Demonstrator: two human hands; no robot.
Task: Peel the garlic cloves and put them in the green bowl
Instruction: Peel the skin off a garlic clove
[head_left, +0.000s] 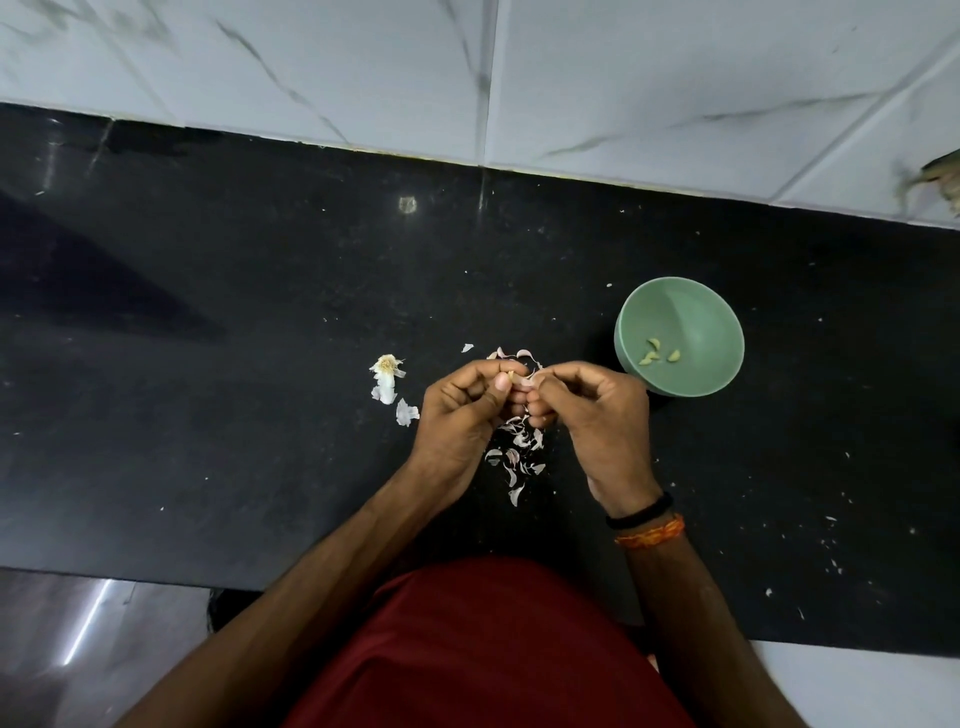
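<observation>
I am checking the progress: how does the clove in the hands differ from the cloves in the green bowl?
The clove in the hands wears pale pinkish skin; the cloves in the bowl are bare and yellowish. The first is pinched between the left hand and right hand above the counter; the others lie loose inside the green bowl.

No readable text, label, brand, number or sign on anything here.
</observation>
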